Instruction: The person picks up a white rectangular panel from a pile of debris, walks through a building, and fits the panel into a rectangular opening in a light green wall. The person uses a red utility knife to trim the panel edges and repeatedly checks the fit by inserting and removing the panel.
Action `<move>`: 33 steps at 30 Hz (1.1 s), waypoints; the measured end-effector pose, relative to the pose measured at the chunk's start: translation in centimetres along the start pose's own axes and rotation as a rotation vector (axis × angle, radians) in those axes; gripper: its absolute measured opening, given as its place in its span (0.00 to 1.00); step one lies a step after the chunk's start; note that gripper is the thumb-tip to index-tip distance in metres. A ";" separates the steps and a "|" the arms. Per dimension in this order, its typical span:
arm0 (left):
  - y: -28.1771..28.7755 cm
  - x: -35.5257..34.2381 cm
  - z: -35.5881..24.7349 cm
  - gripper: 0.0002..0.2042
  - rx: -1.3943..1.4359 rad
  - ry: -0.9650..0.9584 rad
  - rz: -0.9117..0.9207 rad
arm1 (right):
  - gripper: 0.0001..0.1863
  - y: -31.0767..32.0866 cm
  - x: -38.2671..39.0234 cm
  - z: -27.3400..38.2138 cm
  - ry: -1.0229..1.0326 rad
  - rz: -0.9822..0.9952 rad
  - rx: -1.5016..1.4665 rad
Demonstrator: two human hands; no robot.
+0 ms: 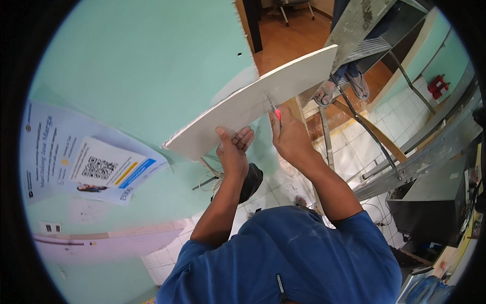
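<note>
A flat pale grey-white board (235, 109) stretches across in front of me, up against the edge of the green wall. My right hand (292, 134) is closed round a slim tool with a red handle (277, 114) and a narrow metal end, which meets the board's face. Whether that end is a blade or a shaft, I cannot tell. Faint lines mark the board near it. At the board's lower edge is my left hand (234, 152), palm up, thumb on the board, its fingers loosely bent and apart from the thumb.
A metal stepladder (372, 48) stands at the upper right, with a person's sandalled feet (324, 93) at its foot. Further metal bars (367, 129) cross the right side. Posters (96, 157) hang on the green wall. A dark cabinet (425, 218) stands at right.
</note>
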State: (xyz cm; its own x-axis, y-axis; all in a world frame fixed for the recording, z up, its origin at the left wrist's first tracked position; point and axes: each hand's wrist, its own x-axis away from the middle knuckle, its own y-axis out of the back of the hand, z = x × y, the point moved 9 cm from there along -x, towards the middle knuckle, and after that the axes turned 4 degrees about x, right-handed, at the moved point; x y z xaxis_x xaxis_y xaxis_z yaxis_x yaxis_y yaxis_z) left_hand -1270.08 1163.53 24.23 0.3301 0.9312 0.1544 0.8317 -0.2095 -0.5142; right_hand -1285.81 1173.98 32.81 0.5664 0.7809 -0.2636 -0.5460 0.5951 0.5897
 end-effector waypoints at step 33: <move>-0.3 0.3 0.0 0.43 -0.027 0.001 0.048 | 0.11 0.4 -1.2 1.1 0.009 0.042 0.088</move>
State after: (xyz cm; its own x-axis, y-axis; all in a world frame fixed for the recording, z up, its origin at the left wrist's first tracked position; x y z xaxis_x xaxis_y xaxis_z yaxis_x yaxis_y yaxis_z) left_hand -1270.28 1163.89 24.43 0.3708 0.9194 0.1309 0.8263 -0.2622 -0.4984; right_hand -1286.08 1173.08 34.21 0.5384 0.8068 -0.2433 -0.5131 0.5429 0.6648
